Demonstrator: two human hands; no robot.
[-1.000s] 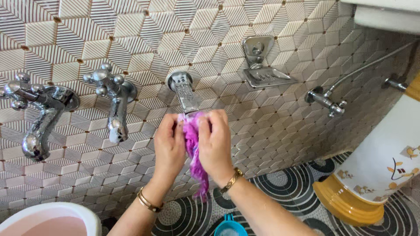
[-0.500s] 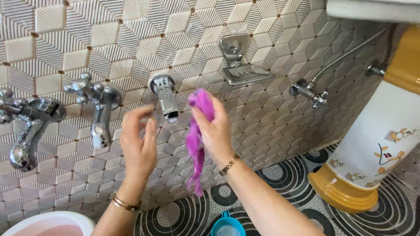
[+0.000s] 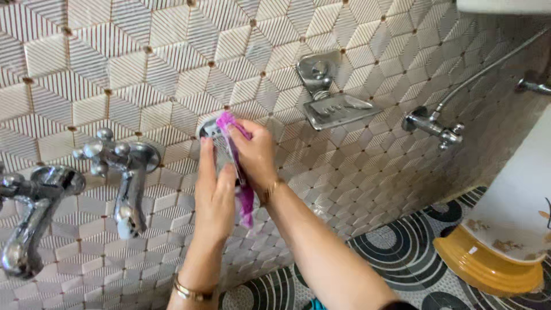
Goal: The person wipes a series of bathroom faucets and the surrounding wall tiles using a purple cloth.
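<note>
My right hand [image 3: 255,154] grips a purple cloth [image 3: 245,198] and presses its top end against a small chrome tap [image 3: 208,129] on the tiled wall. The cloth hangs down between my two hands. My left hand [image 3: 215,195] is raised flat beside the cloth with its fingers together, covering the lower part of the tap; whether it holds the tap or the cloth I cannot tell. Both wrists wear gold bangles.
Two larger chrome taps [image 3: 123,172] [image 3: 26,212] stick out of the wall at left. A metal soap dish [image 3: 336,106] is fixed above right, a hose valve [image 3: 433,127] farther right. A white and yellow toilet base [image 3: 499,247] stands on the patterned floor [image 3: 396,252].
Both hands rose on the wall. The right hand brought the cloth's top onto the small tap, and the left hand, earlier apart from the cloth, closed in beside it.
</note>
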